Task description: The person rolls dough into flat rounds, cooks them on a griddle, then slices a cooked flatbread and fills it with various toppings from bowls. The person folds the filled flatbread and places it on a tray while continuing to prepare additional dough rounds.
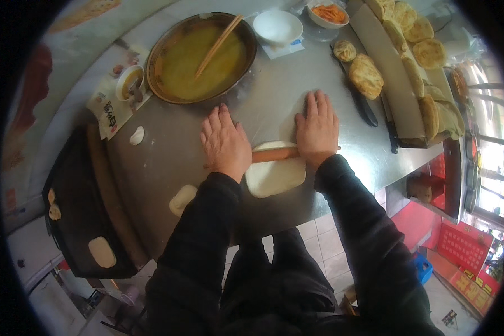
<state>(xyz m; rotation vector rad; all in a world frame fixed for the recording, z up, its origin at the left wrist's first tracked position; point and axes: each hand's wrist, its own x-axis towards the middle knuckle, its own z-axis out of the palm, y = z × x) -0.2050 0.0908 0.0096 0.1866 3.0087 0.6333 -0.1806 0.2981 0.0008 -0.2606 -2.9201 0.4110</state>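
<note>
My left hand lies flat, palm down, over the left end of a wooden rolling pin. Over the pin's right end rests my right hand, its fingers stretched forward past the wood. Neither hand has its fingers curled around the pin. Beneath the pin is a flattened, roughly rectangular sheet of pale dough on the metal worktop. A smaller dough piece sits left of the sheet, partly hidden by my left sleeve. My palms cover most of the pin's ends; thin tips poke out.
A large bowl of yellowish liquid with chopsticks stands ahead. On the left, a dark griddle carries a dough piece. To the right are a black-handled knife, a browned flatbread and a box of flatbreads.
</note>
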